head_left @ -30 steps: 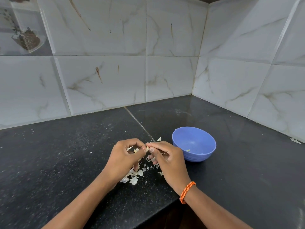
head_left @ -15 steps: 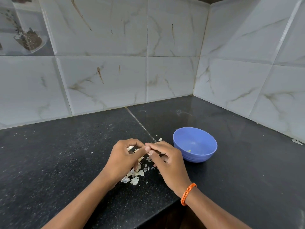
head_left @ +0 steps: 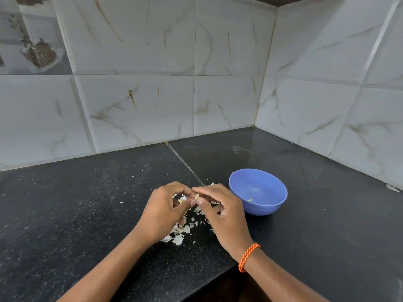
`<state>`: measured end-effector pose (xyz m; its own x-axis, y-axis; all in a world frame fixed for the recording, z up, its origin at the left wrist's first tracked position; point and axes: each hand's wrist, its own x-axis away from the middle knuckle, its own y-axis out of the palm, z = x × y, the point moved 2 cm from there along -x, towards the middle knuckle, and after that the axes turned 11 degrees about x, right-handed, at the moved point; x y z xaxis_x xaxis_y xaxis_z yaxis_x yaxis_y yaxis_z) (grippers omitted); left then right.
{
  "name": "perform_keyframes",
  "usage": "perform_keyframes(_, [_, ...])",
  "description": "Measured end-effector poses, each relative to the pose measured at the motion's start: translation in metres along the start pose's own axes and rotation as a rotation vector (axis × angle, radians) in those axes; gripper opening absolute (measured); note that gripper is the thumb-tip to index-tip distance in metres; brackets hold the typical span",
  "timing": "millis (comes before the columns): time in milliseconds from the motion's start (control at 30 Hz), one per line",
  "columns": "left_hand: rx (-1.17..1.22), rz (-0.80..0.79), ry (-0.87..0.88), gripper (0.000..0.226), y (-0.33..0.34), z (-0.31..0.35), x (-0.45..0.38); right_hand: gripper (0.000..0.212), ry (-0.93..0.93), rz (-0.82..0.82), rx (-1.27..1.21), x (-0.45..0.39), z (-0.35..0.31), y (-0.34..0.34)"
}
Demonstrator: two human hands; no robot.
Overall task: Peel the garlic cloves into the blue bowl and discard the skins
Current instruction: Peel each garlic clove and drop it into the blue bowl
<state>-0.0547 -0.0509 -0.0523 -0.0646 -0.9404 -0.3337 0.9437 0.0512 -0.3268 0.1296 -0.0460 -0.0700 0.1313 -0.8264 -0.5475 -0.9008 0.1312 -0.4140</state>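
Observation:
My left hand (head_left: 162,211) and my right hand (head_left: 222,211) meet fingertip to fingertip above the black counter, both pinching a small pale garlic clove (head_left: 197,196). Most of the clove is hidden by my fingers. Below the hands lies a scatter of white garlic skins (head_left: 180,233). The blue bowl (head_left: 258,191) stands just right of my right hand, holding only a tiny pale scrap at its bottom.
The black stone counter (head_left: 87,203) runs into a corner of white marble-look tiles (head_left: 224,101). Its front edge steps back beneath my right wrist. A small white scrap (head_left: 392,188) lies by the right wall.
Both hands stay at the same spot over the skins; the fingertips have shifted slightly on the clove. The bowl has not moved.

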Motion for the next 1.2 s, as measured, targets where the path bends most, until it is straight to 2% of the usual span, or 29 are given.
perform_keyframes(333, [0.033,0.030,-0.001,0.011,-0.0005,0.0021,0.0006,0.012,0.011,0.081,0.066,-0.0011,-0.0001,-0.0032])
perform_keyframes(567, [0.055,0.046,0.006,0.011,0.0009,0.0010,0.0012,0.016,-0.016,0.091,0.165,-0.0015,0.0027,-0.0003])
perform_keyframes(767, [0.022,0.074,0.042,0.014,0.0019,-0.0002,0.0016,0.013,0.015,0.030,0.052,-0.0005,0.0003,-0.0007])
perform_keyframes(933, [-0.020,0.044,0.088,0.018,0.0053,-0.0007,0.0035,0.008,0.066,0.063,-0.005,-0.0015,0.0001,-0.0049])
perform_keyframes(1200, [0.015,0.029,0.081,0.015,0.0045,0.0000,0.0039,0.015,0.160,0.029,-0.137,0.0000,0.0006,-0.0057])
